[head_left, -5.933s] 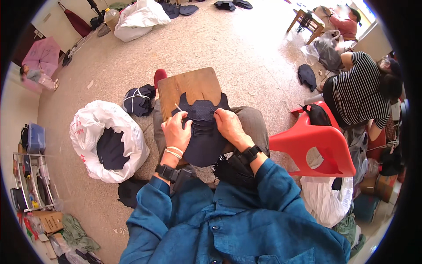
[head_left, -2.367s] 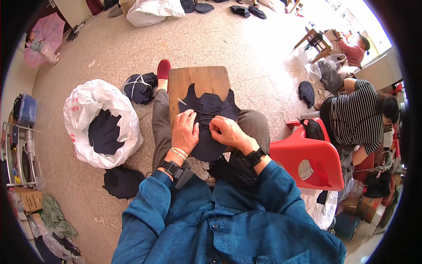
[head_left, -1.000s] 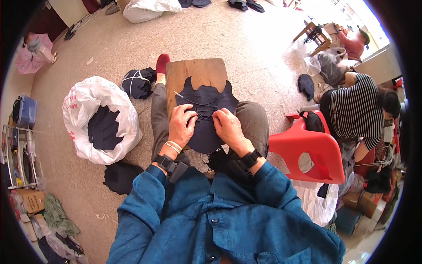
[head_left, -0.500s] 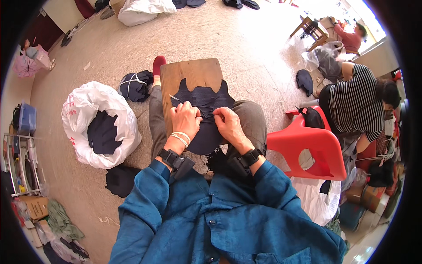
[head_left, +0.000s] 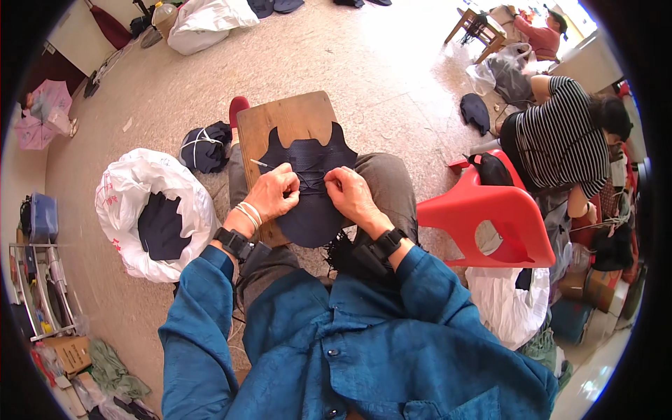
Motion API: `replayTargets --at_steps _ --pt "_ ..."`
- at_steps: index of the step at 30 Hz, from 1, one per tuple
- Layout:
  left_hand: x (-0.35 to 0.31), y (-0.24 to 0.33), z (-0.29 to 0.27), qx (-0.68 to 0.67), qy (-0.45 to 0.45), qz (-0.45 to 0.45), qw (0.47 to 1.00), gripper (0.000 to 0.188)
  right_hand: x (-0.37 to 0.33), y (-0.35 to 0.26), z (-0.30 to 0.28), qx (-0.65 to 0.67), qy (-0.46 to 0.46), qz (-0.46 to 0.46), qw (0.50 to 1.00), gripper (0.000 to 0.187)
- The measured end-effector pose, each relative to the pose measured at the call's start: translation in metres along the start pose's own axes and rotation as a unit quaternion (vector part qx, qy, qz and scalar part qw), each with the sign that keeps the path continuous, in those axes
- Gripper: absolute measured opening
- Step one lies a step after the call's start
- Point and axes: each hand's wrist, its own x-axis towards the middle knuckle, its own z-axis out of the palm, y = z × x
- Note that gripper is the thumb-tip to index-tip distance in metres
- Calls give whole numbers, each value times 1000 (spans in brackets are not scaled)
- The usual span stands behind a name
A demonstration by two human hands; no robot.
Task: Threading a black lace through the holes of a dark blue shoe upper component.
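On a wooden board (head_left: 308,106) across my lap lies a flat navy fabric piece (head_left: 311,224), with two horn-like points at its far end and a rounded near end. Dark cord (head_left: 311,179) crosses its middle in several strands. My left hand (head_left: 275,192) is closed at the left edge of the cords, fingertips pinched on one. At the right edge, my right hand (head_left: 353,199) pinches the cord too, thumb against curled fingers. The fingertips partly hide the strands. Beyond my left hand, a thin pale stick (head_left: 260,163) lies over the fabric's left edge.
A white sack (head_left: 115,210) of navy pieces stands on the left, beside a tied dark bundle (head_left: 204,148). To my right is a red plastic chair (head_left: 448,217). A person in a striped top (head_left: 560,133) bends over beyond it. Another white bag (head_left: 504,308) lies below the chair.
My view has shifted slightly, so the board and lap appear further left. Both hands remain at the cords, with a little more space between them.
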Motion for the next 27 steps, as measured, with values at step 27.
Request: replayTargets --at_steps 27 --pt "-20 22 56 -22 275 -93 957 23 34 -5 -32 -18 -267 -45 962 10"
